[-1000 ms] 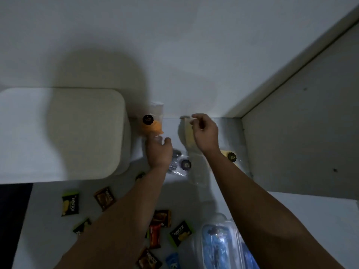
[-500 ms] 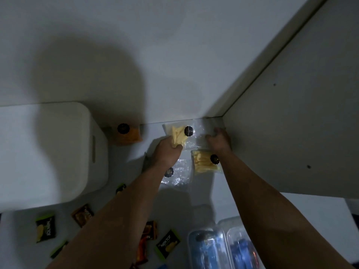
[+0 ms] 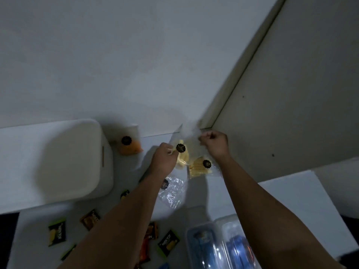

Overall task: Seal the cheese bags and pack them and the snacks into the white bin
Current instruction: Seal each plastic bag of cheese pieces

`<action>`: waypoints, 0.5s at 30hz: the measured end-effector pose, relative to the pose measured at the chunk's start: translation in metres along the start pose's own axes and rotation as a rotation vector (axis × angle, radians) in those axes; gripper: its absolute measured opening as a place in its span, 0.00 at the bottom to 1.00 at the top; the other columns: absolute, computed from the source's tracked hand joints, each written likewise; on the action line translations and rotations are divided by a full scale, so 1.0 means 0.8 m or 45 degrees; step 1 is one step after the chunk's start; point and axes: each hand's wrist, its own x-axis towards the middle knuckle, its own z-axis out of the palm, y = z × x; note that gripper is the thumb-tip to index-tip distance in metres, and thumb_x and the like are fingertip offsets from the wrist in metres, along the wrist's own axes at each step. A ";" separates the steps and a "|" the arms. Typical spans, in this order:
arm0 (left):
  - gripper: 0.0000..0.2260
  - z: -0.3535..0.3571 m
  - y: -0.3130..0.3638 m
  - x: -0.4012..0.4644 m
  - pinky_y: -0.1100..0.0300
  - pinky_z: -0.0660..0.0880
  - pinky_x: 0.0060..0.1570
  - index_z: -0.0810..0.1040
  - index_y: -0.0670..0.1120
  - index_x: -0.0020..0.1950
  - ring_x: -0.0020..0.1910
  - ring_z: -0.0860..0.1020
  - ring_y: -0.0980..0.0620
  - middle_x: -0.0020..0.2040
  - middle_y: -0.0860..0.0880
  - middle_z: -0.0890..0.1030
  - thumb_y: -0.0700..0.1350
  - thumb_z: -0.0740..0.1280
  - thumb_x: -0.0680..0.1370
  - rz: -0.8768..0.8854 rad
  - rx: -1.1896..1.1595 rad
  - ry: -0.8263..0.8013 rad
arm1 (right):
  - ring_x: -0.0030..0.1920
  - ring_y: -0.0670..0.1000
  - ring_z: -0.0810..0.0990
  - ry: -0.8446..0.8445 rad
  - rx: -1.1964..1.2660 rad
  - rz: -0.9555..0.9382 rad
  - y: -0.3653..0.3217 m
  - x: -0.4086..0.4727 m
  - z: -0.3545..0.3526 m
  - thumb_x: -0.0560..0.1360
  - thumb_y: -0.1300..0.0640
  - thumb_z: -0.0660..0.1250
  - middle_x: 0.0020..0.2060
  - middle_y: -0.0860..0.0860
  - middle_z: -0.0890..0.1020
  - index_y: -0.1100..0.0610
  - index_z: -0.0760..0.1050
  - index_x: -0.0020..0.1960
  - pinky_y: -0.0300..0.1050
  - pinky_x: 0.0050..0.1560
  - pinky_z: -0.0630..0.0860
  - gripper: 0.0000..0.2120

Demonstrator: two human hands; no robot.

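White counter [image 3: 291, 191], dim light. I see both hands at its back right corner: left hand [image 3: 164, 162] and right hand [image 3: 214, 143] pinch one cheese bag [image 3: 183, 152], lifted, mouth seemingly unsealed. Bin [image 3: 58, 160] lidded at left; snacks [image 3: 57, 232] unpacked along front edge. Early stage, I judge.

Held cheese bag [image 3: 183, 150]: clear thin plastic film, blurred. Empty bag [image 3: 172, 193]: crinkled glossy clear plastic. White bin [image 3: 58, 162]: smooth matt plastic. Snack packets [image 3: 57, 232]: glossy printed foil or plastic wrap. Clear containers [image 3: 217, 245]: shiny transparent plastic. Table [image 3: 126, 208]: smooth matt white. Wall [image 3: 136, 65]: matt, painted look.
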 end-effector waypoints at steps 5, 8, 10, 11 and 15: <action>0.13 -0.032 0.031 -0.061 0.57 0.77 0.39 0.80 0.43 0.52 0.46 0.83 0.50 0.47 0.47 0.85 0.53 0.67 0.81 0.044 -0.260 -0.092 | 0.40 0.48 0.87 -0.272 0.184 -0.133 -0.050 -0.091 0.006 0.75 0.59 0.75 0.40 0.56 0.88 0.62 0.86 0.47 0.38 0.41 0.79 0.06; 0.19 -0.055 0.036 -0.095 0.53 0.81 0.45 0.80 0.44 0.47 0.44 0.84 0.48 0.41 0.46 0.84 0.60 0.68 0.79 0.000 -0.459 -0.159 | 0.42 0.48 0.87 -0.361 0.230 -0.205 -0.073 -0.147 0.008 0.79 0.58 0.71 0.44 0.61 0.88 0.67 0.85 0.50 0.38 0.42 0.80 0.11; 0.20 -0.073 0.032 -0.121 0.49 0.83 0.48 0.81 0.44 0.45 0.44 0.85 0.47 0.39 0.46 0.85 0.62 0.68 0.77 0.009 -0.461 -0.116 | 0.40 0.46 0.86 -0.405 0.199 -0.257 -0.084 -0.185 0.010 0.79 0.62 0.71 0.45 0.61 0.88 0.67 0.85 0.52 0.35 0.39 0.79 0.08; 0.20 -0.081 0.028 -0.134 0.47 0.84 0.49 0.81 0.44 0.45 0.45 0.86 0.46 0.38 0.46 0.85 0.61 0.68 0.78 0.027 -0.443 -0.091 | 0.40 0.46 0.85 -0.432 0.177 -0.285 -0.087 -0.203 0.012 0.78 0.63 0.71 0.45 0.60 0.88 0.67 0.85 0.51 0.34 0.38 0.78 0.07; 0.14 -0.116 0.004 -0.191 0.44 0.82 0.53 0.76 0.43 0.39 0.40 0.82 0.47 0.35 0.46 0.79 0.49 0.64 0.81 0.025 -0.460 -0.025 | 0.37 0.46 0.83 -0.466 0.144 -0.342 -0.084 -0.267 0.033 0.74 0.64 0.76 0.38 0.54 0.86 0.62 0.85 0.47 0.38 0.37 0.77 0.02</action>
